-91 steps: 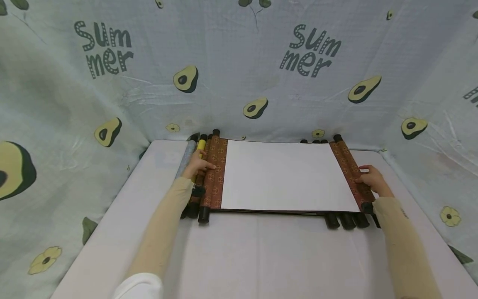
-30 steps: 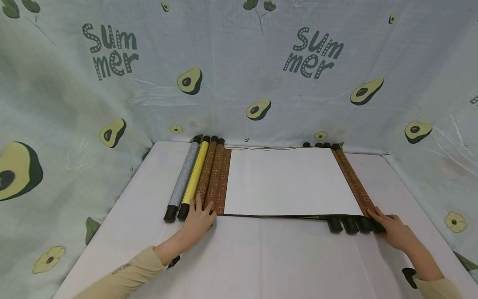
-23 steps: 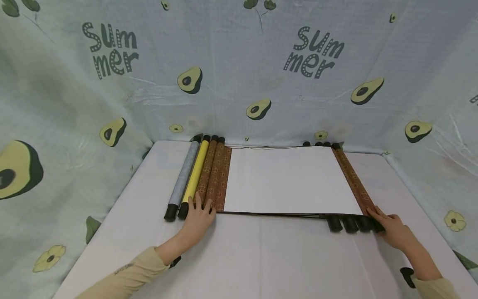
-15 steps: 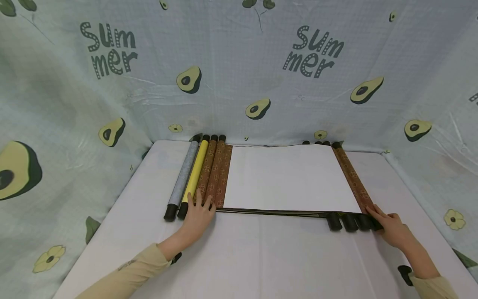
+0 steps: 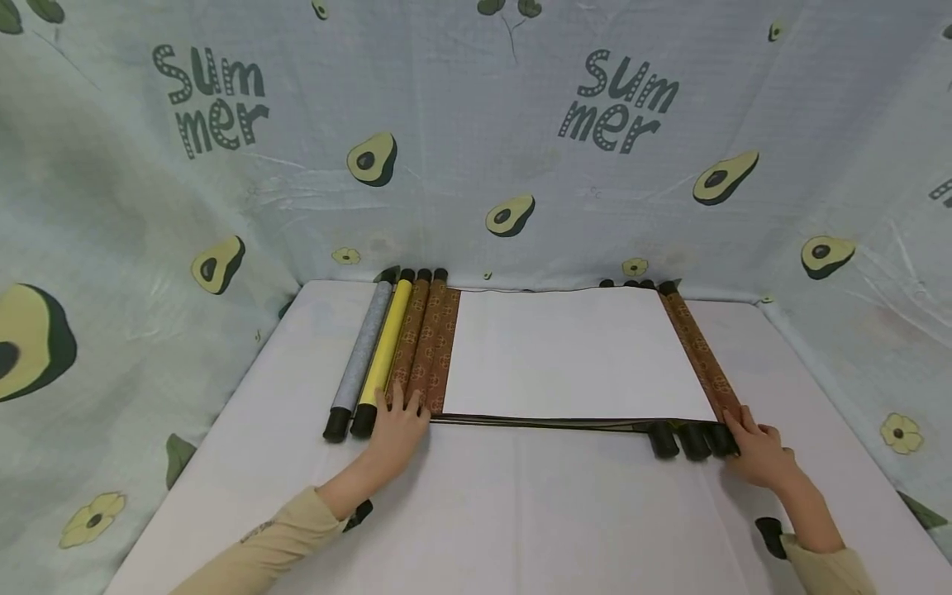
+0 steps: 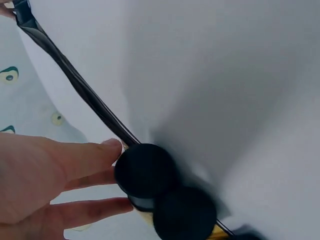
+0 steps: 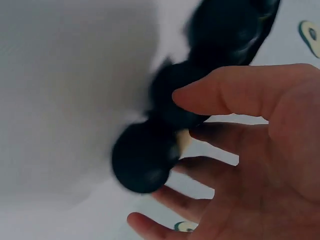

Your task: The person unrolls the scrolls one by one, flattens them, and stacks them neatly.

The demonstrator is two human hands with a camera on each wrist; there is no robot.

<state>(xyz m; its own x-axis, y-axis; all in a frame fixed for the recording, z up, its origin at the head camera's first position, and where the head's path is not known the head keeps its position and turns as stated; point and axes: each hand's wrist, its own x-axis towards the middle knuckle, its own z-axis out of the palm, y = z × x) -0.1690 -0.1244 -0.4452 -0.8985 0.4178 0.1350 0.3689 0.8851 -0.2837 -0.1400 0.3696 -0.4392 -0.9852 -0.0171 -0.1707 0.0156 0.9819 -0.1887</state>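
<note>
A scroll (image 5: 565, 355) with a white sheet and brown patterned ends lies across the table. Brown patterned rollers (image 5: 407, 347) with black end knobs (image 6: 146, 171) lie at its left, one along its right side. My left hand (image 5: 394, 434) rests over the near ends of the left brown rollers, fingers spread and fairly straight. In the left wrist view its thumb tip touches a knob's side. My right hand (image 5: 762, 454) holds the near end of the right brown roller (image 5: 699, 355). Its thumb lies on a black knob (image 7: 182, 95), fingers behind; its grip partly hides the knob.
A yellow roller (image 5: 387, 347) and a grey one (image 5: 363, 355) lie parallel, left of the brown ones. Several black knobs (image 5: 662, 440) stick out under the scroll's near right edge. The white table (image 5: 513, 512) meets avocado-print cloth (image 5: 446, 124) behind and at both sides.
Both hands have moved from the brown rollers' middle to their near ends. The left rollers now lie side by side. Lately the right hand and its roller end shifted left, closer to the other knobs.
</note>
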